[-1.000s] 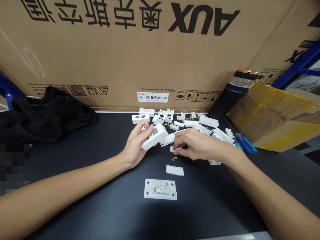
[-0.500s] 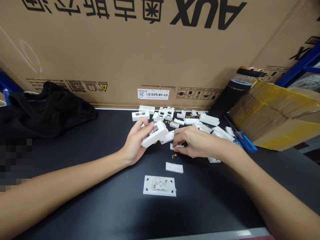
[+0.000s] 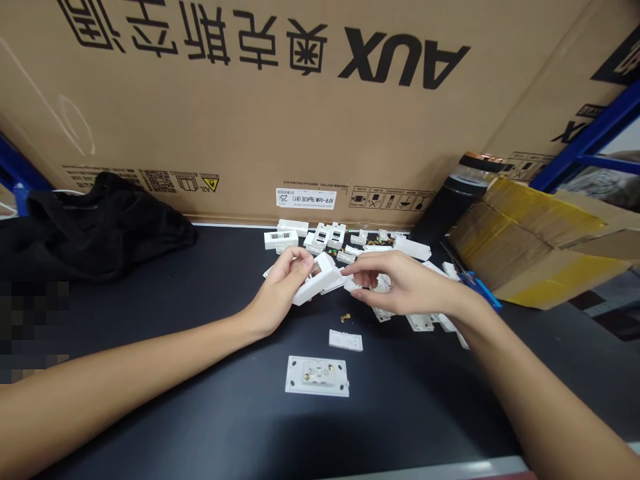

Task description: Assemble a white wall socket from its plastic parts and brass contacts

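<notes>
My left hand [image 3: 280,293] is closed round a white plastic socket housing [image 3: 320,280], held tilted just above the black table [image 3: 200,373]. My right hand [image 3: 405,283] pinches a small white plastic piece [image 3: 351,283] right next to the housing's lower end. Below the hands a few small brass parts [image 3: 345,318] lie on the table. A small white cover piece [image 3: 345,341] lies nearer me. A white socket face plate [image 3: 317,376] with brass contacts lies nearest to me.
Several loose white socket parts [image 3: 325,237] lie scattered along the foot of a big cardboard box [image 3: 300,100]. A black cloth [image 3: 95,227] lies at the left. At the right are a taped cardboard box [image 3: 545,240], a black cylinder [image 3: 450,200] and a blue-handled tool [image 3: 483,290].
My right hand has lifted off the table with a small white piece and brought it up to the housing in my left hand. The left hand has barely moved.
</notes>
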`<state>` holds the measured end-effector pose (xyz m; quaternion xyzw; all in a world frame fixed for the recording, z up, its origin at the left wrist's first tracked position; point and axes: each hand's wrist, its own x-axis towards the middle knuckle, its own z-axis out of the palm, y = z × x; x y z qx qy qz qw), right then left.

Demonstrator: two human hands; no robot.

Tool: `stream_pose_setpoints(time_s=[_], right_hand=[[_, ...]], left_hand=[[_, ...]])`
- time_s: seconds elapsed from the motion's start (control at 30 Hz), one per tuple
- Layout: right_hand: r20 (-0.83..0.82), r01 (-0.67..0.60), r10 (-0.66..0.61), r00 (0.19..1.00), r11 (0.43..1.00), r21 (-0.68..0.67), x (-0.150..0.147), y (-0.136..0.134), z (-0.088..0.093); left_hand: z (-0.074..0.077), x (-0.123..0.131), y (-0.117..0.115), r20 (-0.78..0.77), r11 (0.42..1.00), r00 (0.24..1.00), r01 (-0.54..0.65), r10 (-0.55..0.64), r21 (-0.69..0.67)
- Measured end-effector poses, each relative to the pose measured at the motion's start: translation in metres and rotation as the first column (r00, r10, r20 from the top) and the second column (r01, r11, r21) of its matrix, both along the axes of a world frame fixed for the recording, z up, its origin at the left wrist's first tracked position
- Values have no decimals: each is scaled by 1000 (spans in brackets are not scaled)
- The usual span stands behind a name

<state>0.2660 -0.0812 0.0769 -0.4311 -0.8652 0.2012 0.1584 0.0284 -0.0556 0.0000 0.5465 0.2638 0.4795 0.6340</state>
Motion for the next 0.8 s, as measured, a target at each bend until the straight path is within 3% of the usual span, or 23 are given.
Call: stream_pose_setpoints(time_s=[0.23,0.37,0.57,0.8], right_hand=[[-343,7,-21,939,999,-39,5,-3,-2],[-516,-77,81,853,997,30,-1,-3,-8],[-523,-176,224,822,974,140,-15,-5,-10],[-486,-80,217,846,954,287,-19,-4,-10]], left_hand=[[3,1,-1,-24,996,997,80,-80,25],[2,-1,-1,-11,993,993,116,-117,-23],[-3,-2,-1,-19,987,987,158,-158,-7],[2,-1,-2,184,956,950,274,-251,-108]])
